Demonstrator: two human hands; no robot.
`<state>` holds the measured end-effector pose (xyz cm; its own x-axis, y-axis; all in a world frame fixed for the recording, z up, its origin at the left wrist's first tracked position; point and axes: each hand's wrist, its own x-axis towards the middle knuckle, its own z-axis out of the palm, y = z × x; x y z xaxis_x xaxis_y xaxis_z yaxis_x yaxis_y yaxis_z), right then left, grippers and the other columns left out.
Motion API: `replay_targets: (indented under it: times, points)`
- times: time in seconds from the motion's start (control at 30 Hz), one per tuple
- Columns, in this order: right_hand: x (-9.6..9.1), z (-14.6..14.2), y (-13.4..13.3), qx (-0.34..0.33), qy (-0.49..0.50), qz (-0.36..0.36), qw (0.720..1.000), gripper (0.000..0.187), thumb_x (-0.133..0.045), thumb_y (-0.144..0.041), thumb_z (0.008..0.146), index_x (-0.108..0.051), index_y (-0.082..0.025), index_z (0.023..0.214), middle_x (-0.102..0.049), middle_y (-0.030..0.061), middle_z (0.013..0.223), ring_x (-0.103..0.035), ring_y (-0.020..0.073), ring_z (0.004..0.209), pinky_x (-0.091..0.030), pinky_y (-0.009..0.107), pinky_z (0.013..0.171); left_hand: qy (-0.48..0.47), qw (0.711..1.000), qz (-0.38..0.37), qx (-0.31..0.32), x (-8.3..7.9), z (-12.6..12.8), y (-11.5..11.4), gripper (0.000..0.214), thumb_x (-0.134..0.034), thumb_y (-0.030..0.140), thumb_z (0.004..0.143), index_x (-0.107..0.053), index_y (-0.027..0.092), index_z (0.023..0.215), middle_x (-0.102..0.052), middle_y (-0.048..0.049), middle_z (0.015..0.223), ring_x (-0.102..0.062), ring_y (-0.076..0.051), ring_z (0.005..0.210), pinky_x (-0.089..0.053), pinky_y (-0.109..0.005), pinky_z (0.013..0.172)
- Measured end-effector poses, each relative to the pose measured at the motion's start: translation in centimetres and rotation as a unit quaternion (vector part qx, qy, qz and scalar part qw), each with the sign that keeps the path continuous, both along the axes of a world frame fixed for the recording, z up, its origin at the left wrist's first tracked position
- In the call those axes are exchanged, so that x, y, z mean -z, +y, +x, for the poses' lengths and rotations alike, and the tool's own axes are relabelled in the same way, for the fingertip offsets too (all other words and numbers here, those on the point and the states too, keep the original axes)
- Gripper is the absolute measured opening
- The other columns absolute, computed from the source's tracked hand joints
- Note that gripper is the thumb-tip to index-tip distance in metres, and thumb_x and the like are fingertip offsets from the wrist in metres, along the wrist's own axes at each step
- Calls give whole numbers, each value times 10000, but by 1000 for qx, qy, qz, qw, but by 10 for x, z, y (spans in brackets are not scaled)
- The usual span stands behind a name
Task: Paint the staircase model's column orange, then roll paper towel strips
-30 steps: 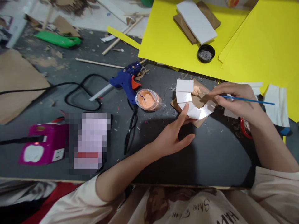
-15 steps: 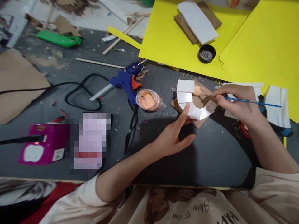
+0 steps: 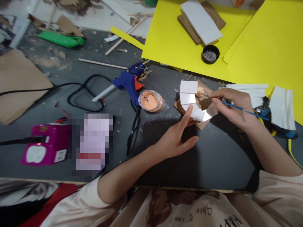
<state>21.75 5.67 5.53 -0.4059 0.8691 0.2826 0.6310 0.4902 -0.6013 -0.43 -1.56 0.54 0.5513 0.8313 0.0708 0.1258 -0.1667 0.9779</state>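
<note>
A thin blue paintbrush (image 3: pixel 257 114) is pinched between the thumb and fingers of my right hand (image 3: pixel 233 105). Its tip meets a peach paint patch (image 3: pixel 200 90) on a brown cardboard piece (image 3: pixel 203 102). White rectangular pieces (image 3: pixel 188 98) form a curved row along the cardboard's left and lower sides. My left hand (image 3: pixel 175 138) has its index fingertip on one of them, its thumb spread away; its other fingers are partly hidden under the cardboard's edge. Left of the cardboard stands a clear cup of peach paint (image 3: pixel 151 101).
A blue glue gun (image 3: pixel 127 82) with a trailing black cord lies beside the cup. Yellow sheets (image 3: pixel 170 34) cover the back right, bearing a black cap (image 3: pixel 210 54). A green cutter (image 3: pixel 61 39), a purple box (image 3: pixel 47 145) and a blurred-out rectangular item (image 3: pixel 93 142) are at left.
My right hand has shifted slightly left with the paintbrush, and the handle's rear end has dipped lower. The left hand stays in place on the white piece.
</note>
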Motion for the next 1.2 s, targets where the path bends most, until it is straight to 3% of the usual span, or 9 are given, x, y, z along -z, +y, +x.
replay_targets:
  times: [0.13, 0.27, 0.67, 0.8, 0.97, 1.1, 1.2]
  points:
    - [3, -5, -4, -68, -41, 38, 996, 155, -505, -234, 894, -655, -218, 929, -724, 45, 872, -672, 184, 815, -514, 303, 735, -2, 1000, 5, -3, -1, 0, 0, 887, -582, 263, 876, 26, 263, 1522, -540, -135, 1357, -562, -253, 1225, -457, -439, 1062]
    - [4, -9, -6, -50, -74, 93, 992, 151, -486, -202, 895, -634, -208, 925, -720, 69, 883, -662, 204, 826, -505, 323, 731, 1, 1000, 8, -4, -1, 0, 0, 889, -580, 258, 874, 28, 263, 1521, -546, -135, 1350, -571, -242, 1212, -463, -424, 1056]
    - [4, -11, -6, -67, -94, 99, 988, 172, -471, -186, 896, -640, -220, 898, -721, 58, 853, -667, 195, 804, -518, 318, 716, 9, 1000, 23, -8, -1, 1, 1, 895, -585, 248, 866, 25, 274, 1521, -580, -126, 1311, -581, -250, 1207, -481, -419, 1037]
    - [0, -7, -5, -64, -91, 90, 990, 167, -478, -205, 901, -644, -216, 912, -723, 59, 864, -671, 202, 810, -525, 326, 710, -1, 1000, 9, -8, -1, 0, 0, 893, -588, 233, 864, 14, 273, 1522, -543, -131, 1364, -569, -249, 1224, -466, -420, 1056]
    - [-6, 4, -2, 22, -41, 64, 997, 159, -515, -263, 897, -671, -258, 929, -722, 36, 872, -671, 208, 806, -524, 338, 729, -2, 1000, -1, -15, 0, 0, 0, 888, -596, 236, 861, -5, 282, 1522, -476, -132, 1434, -567, -253, 1227, -472, -415, 1051]
    - [-8, 9, 1, -18, -37, 6, 999, 137, -544, -264, 878, -680, -247, 890, -719, 19, 848, -663, 183, 759, -506, 301, 678, -4, 1000, 0, -17, 0, 0, -1, 881, -595, 237, 862, -14, 288, 1522, -476, -125, 1436, -571, -251, 1222, -474, -408, 1052]
    - [-9, 9, 2, -17, -33, 7, 999, 133, -550, -216, 851, -680, -226, 825, -708, 13, 789, -650, 168, 714, -488, 286, 650, 1, 1000, 6, -19, 0, 0, -1, 881, -591, 240, 865, -6, 285, 1522, -471, -129, 1439, -574, -248, 1220, -482, -399, 1041]
